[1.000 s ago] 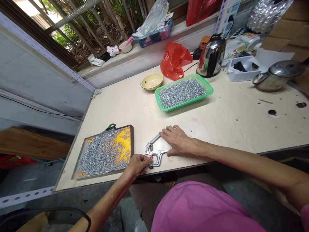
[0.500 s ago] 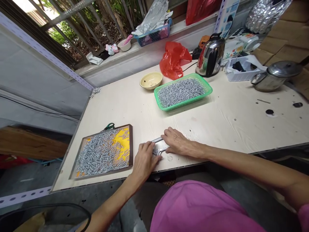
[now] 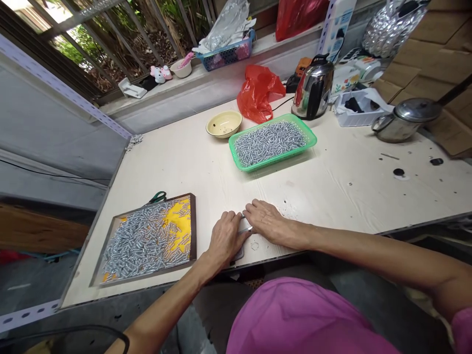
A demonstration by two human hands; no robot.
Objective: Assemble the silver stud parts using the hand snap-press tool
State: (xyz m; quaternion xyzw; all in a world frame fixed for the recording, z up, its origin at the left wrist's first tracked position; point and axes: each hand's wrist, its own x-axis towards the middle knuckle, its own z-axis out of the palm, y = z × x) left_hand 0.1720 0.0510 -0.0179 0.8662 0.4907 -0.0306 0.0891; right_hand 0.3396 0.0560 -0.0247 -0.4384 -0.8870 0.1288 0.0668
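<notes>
A flat grey metal piece lies low over the front of the table, between my hands and partly covered by them. My left hand is closed on its left end, thumb pointing right. On the right end, my right hand has its fingers bent round the piece. Another grey edge shows under my left wrist; its kind cannot be made out. To the left of my left hand sits a shallow tray with many small silvery metal pins on a yellow bottom.
Beyond my hands stands a green plastic basket filled with similar pins. A cream bowl, a red plastic bag and a steel kettle are behind it. Green-handled scissors lie by the tray; a metal pot stands right.
My hands have drawn a little closer together. The looped metal part seen between them before is now out of sight, and the flat piece shows broader. The whole view has shifted slightly.
</notes>
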